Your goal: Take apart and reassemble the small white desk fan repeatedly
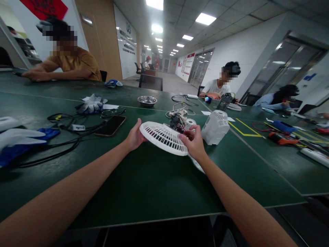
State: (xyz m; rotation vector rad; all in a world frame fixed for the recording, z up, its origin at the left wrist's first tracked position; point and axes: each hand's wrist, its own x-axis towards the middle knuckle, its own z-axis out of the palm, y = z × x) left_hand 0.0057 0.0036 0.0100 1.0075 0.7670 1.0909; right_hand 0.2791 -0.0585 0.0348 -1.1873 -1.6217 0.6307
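Note:
Between my two hands a round white fan grille is held tilted above the green table. My left hand grips its left rim, thumb up. On the right rim, near a dark motor with wires, my right hand is closed with thumb and fingers. Whether the motor is fixed to the grille I cannot tell. A white plastic housing stands upright just right of my right hand. Part of another white piece shows under my right wrist.
A phone, black cables and work gloves lie to the left. A metal bowl stands ahead. To the right are a multimeter and yellow tape marks. Several people sit around the table.

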